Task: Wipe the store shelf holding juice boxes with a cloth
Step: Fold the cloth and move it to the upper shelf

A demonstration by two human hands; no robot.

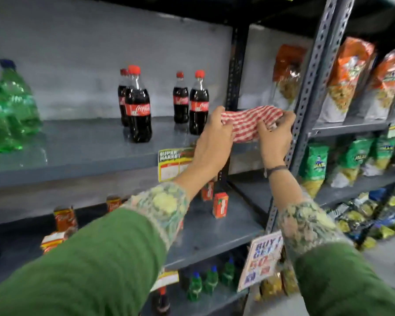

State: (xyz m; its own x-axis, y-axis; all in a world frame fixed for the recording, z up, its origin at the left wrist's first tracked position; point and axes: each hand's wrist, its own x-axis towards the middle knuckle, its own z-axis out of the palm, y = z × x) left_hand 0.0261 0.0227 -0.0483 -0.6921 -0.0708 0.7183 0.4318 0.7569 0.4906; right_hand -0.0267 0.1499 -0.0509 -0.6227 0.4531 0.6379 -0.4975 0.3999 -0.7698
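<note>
Currently a red-and-white checked cloth (249, 124) is gripped at both ends, above the right end of the upper shelf (82, 153) where cola bottles (137, 106) stand. The left hand (211, 142) has its fingers curled tight over the cloth's left edge; the right hand (275, 135) is pinched closed on the bunched right edge, beside the slotted upright (306, 92). The juice boxes (219, 205) are seen one level down, on the lower shelf (214, 233), well apart from the cloth. By judgement, the cloth is being gathered or folded before wiping. A flat, firm pad is best formed first, then carried down to the lower shelf. Strokes are best run along bare metal, with the small cartons shifted aside rather than brushed, since they would probably be tipped easily.
</note>
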